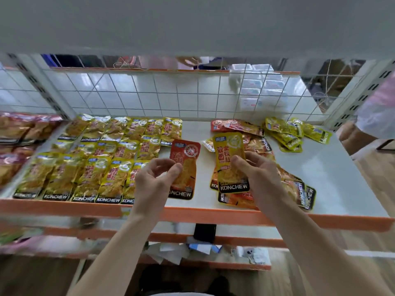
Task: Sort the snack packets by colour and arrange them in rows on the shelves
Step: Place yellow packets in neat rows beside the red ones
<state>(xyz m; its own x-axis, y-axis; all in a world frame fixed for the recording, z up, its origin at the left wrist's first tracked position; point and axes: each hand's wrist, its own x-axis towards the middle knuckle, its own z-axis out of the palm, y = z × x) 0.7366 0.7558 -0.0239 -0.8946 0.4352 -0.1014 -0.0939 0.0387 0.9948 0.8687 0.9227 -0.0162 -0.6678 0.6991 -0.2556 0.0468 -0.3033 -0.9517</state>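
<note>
Left grip (pixel 156 178) pinching red packet (pixel 185 153), right grip (pixel 256 169) holding yellow packet (pixel 229 150), both above shelf (pixel 320 167), yellow rows (pixel 96 163) at left, mixed pile (pixel 255 144) beneath right grip, wire grid (pixel 149 92) behind.

White shelf board (pixel 320 167), orange front lip (pixel 213 214), wire-grid back panel (pixel 149 92), perforated upright (pixel 42 90); wood-look floor (pixel 374 178) on the right.

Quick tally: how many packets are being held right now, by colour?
red packet, pinched in the left hand: 1
yellow packet, pinched in the right hand: 1
Total: 2
</note>
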